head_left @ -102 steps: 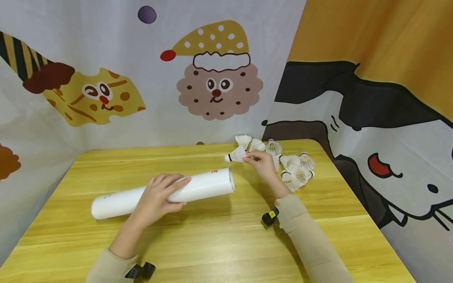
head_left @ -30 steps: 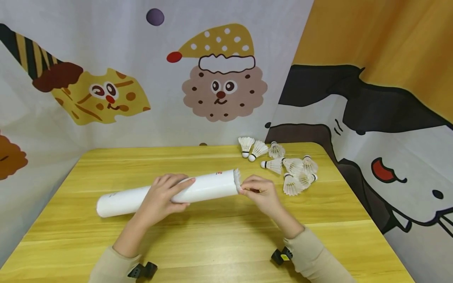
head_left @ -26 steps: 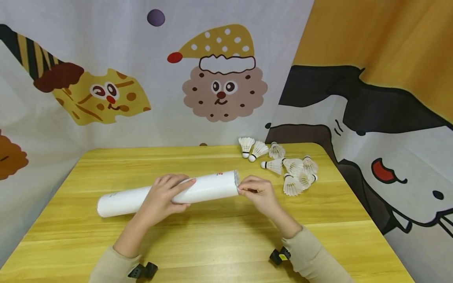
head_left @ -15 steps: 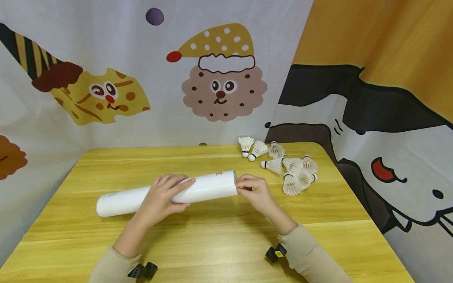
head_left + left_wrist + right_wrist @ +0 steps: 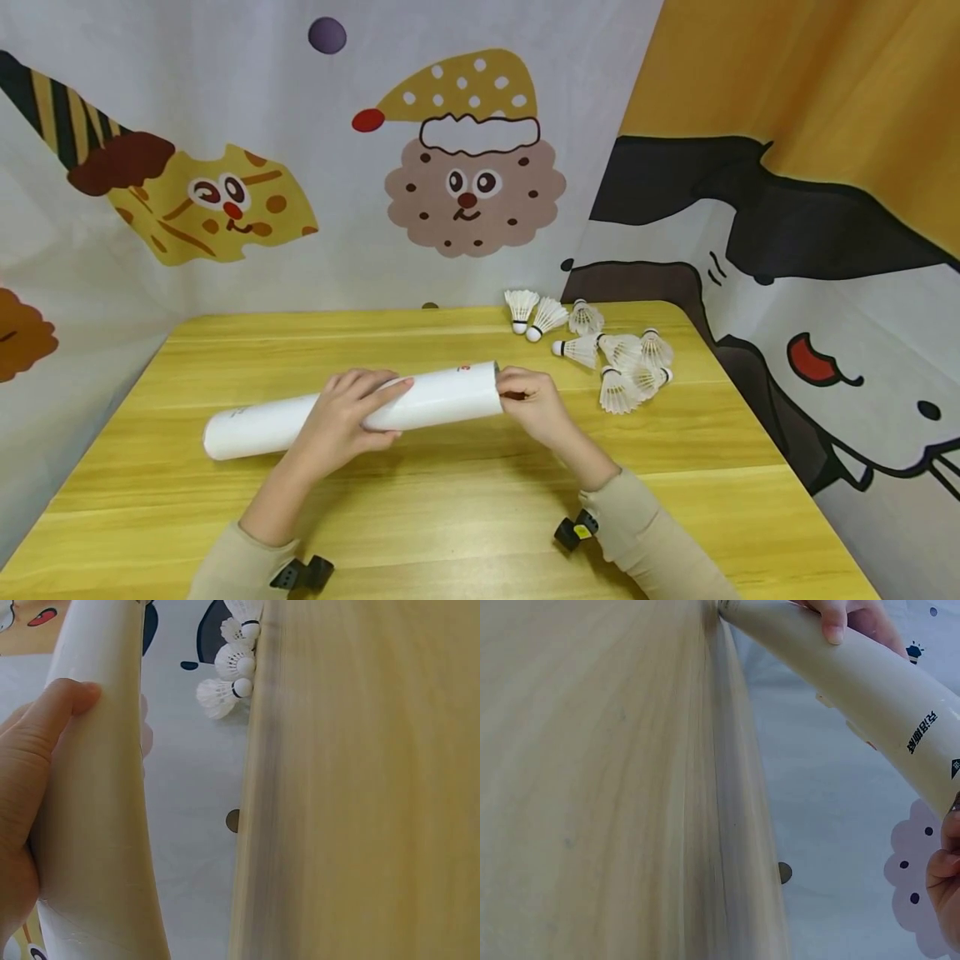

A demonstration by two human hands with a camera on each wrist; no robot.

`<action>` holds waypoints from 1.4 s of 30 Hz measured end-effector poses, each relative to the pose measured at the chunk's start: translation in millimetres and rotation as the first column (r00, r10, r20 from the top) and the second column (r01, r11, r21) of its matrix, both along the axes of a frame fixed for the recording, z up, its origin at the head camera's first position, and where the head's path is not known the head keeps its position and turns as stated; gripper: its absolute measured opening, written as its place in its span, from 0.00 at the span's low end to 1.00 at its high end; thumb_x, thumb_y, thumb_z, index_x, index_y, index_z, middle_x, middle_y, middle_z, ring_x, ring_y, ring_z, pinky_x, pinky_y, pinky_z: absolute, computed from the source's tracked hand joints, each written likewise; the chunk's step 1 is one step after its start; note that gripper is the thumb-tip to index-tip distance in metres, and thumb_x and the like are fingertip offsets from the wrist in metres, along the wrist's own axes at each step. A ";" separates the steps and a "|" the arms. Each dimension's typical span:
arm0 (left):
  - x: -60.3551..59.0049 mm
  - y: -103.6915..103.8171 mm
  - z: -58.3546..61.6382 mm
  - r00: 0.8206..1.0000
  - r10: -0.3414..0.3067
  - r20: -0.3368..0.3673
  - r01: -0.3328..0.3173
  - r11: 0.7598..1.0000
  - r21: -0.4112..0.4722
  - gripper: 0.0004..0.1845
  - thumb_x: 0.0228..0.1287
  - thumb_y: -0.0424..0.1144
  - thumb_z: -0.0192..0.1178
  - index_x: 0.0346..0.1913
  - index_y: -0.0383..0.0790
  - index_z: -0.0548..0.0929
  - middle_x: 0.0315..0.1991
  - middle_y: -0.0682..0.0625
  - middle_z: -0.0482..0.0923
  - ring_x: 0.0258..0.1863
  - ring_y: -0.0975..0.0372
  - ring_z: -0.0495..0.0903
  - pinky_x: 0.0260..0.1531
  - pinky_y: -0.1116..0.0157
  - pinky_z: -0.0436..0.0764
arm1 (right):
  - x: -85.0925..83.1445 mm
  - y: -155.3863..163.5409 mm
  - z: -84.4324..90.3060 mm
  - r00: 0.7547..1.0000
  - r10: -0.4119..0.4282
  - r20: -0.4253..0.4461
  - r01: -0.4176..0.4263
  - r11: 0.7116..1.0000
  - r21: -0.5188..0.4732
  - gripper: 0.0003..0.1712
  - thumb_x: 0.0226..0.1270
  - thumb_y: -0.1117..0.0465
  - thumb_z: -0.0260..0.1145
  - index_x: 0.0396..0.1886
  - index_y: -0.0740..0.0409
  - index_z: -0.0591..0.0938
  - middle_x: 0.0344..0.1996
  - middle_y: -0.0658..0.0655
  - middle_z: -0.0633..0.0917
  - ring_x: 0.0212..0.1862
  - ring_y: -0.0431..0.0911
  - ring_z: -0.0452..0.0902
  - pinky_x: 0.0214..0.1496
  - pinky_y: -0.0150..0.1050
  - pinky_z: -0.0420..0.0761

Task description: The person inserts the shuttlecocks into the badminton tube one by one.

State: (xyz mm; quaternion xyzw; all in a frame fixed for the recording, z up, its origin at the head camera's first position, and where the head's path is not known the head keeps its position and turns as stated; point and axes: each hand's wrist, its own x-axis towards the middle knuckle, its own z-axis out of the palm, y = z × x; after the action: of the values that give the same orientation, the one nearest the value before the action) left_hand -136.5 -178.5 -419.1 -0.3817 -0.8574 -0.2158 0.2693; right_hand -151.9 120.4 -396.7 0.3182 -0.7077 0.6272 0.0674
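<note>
My left hand (image 5: 345, 421) grips a long white shuttlecock tube (image 5: 442, 397) around its middle, held tilted with its open end to the right. In the left wrist view the thumb (image 5: 75, 697) lies along the tube (image 5: 97, 787). My right hand (image 5: 536, 408) is at the open mouth, its thumb and forefinger pinched together with the tips just inside the rim. The shuttlecock that hand pushes in is hidden within the tube. The right wrist view catches curled fingers (image 5: 946, 862) at the tube's lettered end (image 5: 922, 735).
Several shuttlecocks (image 5: 577, 350) lie in a loose group at the back right of the wooden table (image 5: 465, 517). Behind the table's far edge hangs a curtain (image 5: 247, 108) printed with cartoon figures. Each wrist wears a small black camera (image 5: 303, 573).
The right hand has brought a shuttlecock from beside the group to the tube's mouth and pushed it leftward; its feathers, showing at the rim a second ago, are out of sight. The left hand stays put.
</note>
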 end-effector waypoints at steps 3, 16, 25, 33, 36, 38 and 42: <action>-0.2 -0.1 -0.6 1.000 -0.002 0.006 0.002 1.000 0.002 0.34 0.63 0.67 0.48 0.65 0.49 0.75 0.56 0.45 0.76 0.51 0.50 0.73 0.47 0.45 0.70 | -0.3 1.0 -0.4 1.000 0.004 -0.006 -0.004 1.000 -0.008 0.09 0.48 0.88 0.60 0.27 0.78 0.83 0.29 0.70 0.82 0.31 0.42 0.75 0.32 0.31 0.76; -1.5 -2.3 -1.5 1.000 0.004 0.002 -0.004 1.000 0.007 0.34 0.64 0.66 0.47 0.65 0.49 0.74 0.56 0.46 0.76 0.50 0.50 0.74 0.46 0.46 0.70 | -3.9 17.5 9.6 0.998 -0.067 0.006 0.067 0.997 0.039 0.07 0.51 0.81 0.68 0.32 0.76 0.84 0.29 0.65 0.84 0.20 0.43 0.64 0.22 0.30 0.65; -1.7 -2.3 -1.6 1.000 0.006 0.005 -0.006 1.000 0.011 0.34 0.64 0.66 0.48 0.65 0.50 0.75 0.56 0.46 0.76 0.50 0.50 0.74 0.46 0.46 0.70 | -13.9 39.3 10.9 0.970 -0.225 -0.088 0.231 0.970 0.070 0.08 0.54 0.77 0.69 0.35 0.73 0.85 0.23 0.60 0.82 0.17 0.41 0.61 0.19 0.32 0.63; 0.4 -2.6 0.8 0.999 0.029 0.033 -0.028 1.000 -0.010 0.34 0.64 0.67 0.47 0.65 0.51 0.75 0.57 0.47 0.75 0.52 0.52 0.73 0.49 0.48 0.69 | -23.0 59.2 9.9 0.918 -0.392 -0.063 0.397 0.909 0.125 0.08 0.55 0.74 0.70 0.36 0.72 0.85 0.26 0.62 0.83 0.18 0.40 0.61 0.19 0.30 0.63; 0.1 -2.8 0.2 0.999 0.027 0.029 -0.027 1.000 -0.011 0.34 0.64 0.67 0.47 0.65 0.51 0.75 0.57 0.47 0.75 0.52 0.52 0.73 0.49 0.48 0.69 | -32.7 72.4 -1.0 0.899 -0.432 -0.063 0.437 0.890 0.133 0.09 0.56 0.73 0.70 0.38 0.70 0.86 0.28 0.63 0.83 0.18 0.42 0.61 0.18 0.31 0.63; 0.0 -3.0 0.0 0.999 0.024 0.030 -0.023 1.000 -0.011 0.34 0.64 0.67 0.47 0.66 0.51 0.74 0.57 0.47 0.75 0.52 0.51 0.73 0.49 0.47 0.69 | -40.5 81.9 -10.4 0.884 -0.461 -0.076 0.467 0.873 0.140 0.09 0.56 0.71 0.71 0.38 0.68 0.86 0.29 0.62 0.84 0.17 0.43 0.62 0.18 0.32 0.63; 0.2 -3.4 -0.1 0.999 0.019 0.039 -0.019 1.000 -0.013 0.34 0.64 0.67 0.47 0.67 0.51 0.73 0.58 0.47 0.74 0.52 0.52 0.73 0.49 0.47 0.69 | -53.4 97.2 -26.4 0.849 -0.521 -0.087 0.529 0.834 0.158 0.10 0.55 0.67 0.73 0.38 0.64 0.88 0.28 0.58 0.84 0.18 0.43 0.62 0.18 0.31 0.62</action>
State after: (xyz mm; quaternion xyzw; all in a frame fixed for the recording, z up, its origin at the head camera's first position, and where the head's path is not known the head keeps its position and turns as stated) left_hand -136.4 -181.9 -419.2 -0.3709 -0.8675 -0.2151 0.2523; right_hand -205.2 217.7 -423.1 0.1292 -0.8188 0.5131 0.2225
